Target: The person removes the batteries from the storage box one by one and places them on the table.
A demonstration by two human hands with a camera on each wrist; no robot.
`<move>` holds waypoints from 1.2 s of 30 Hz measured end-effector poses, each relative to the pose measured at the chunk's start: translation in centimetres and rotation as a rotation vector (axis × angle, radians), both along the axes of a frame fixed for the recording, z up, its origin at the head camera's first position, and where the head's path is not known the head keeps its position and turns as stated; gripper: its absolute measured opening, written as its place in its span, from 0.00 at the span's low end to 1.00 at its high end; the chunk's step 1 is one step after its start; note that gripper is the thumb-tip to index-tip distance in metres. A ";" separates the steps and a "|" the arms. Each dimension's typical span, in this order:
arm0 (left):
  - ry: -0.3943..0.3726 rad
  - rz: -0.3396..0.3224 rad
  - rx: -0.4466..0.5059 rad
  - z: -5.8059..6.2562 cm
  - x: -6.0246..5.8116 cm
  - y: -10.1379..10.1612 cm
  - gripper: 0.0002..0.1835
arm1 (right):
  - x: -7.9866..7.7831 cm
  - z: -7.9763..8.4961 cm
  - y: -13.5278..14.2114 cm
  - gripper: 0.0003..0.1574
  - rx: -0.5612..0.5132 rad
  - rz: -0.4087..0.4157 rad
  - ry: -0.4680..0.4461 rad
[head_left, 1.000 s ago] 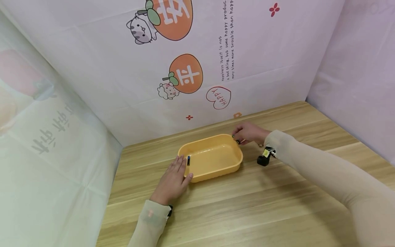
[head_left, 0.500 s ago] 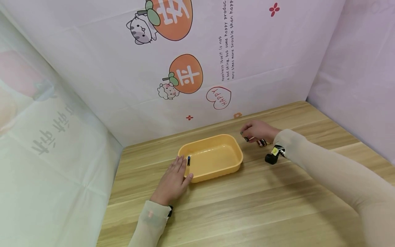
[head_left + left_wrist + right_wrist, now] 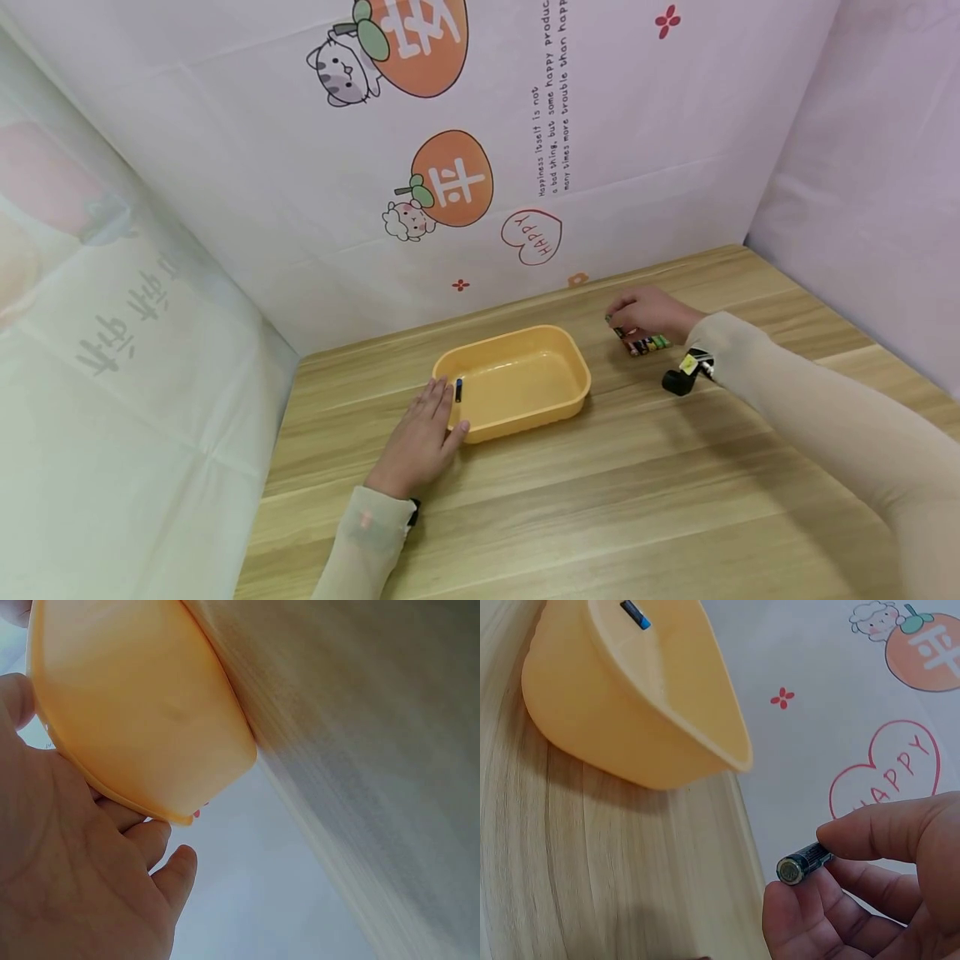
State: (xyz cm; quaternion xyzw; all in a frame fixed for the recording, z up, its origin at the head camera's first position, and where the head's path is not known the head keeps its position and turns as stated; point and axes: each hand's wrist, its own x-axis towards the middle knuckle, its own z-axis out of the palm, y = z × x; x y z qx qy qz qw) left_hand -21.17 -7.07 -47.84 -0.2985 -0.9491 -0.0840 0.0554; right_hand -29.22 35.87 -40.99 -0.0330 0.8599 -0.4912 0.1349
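My right hand (image 3: pixel 651 313) pinches a small dark battery (image 3: pixel 804 864) between thumb and fingers, its round end facing outward in the right wrist view. The hand is above the table, right of a yellow plastic tray (image 3: pixel 534 422) and apart from it. Several batteries (image 3: pixel 649 344) lie side by side under this hand, partly covered by it. Along the tray's left end rests my left hand (image 3: pixel 418 437), its fingers laid over the rim; the left wrist view shows its fingertips touching the rim (image 3: pixel 112 793). Inside the tray, close to that hand, lies one black and blue battery (image 3: pixel 458 390).
The wooden table (image 3: pixel 540 517) meets a printed white wall sheet (image 3: pixel 322 275) just behind the tray. More sheeting rises at the left and right sides. A black wrist camera (image 3: pixel 679 382) hangs beneath the right sleeve.
My right hand has moved right, from the tray's right rim to over the row of batteries, with a battery still pinched. More of that row now shows. My left hand and the tray stay put.
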 end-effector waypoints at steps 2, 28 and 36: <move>-0.001 0.000 0.003 0.0 0.0 0.0 0.41 | 0.0 -0.1 0.4 0.24 -0.009 -0.008 -0.006; 0.000 -0.002 0.001 0.0 -0.3 -0.1 0.41 | -0.4 -2.3 6.2 0.31 -0.151 -0.065 -0.002; 0.008 -0.003 0.002 -0.3 -0.5 -0.2 0.41 | -0.7 -3.1 8.1 0.30 -0.195 -0.103 -0.020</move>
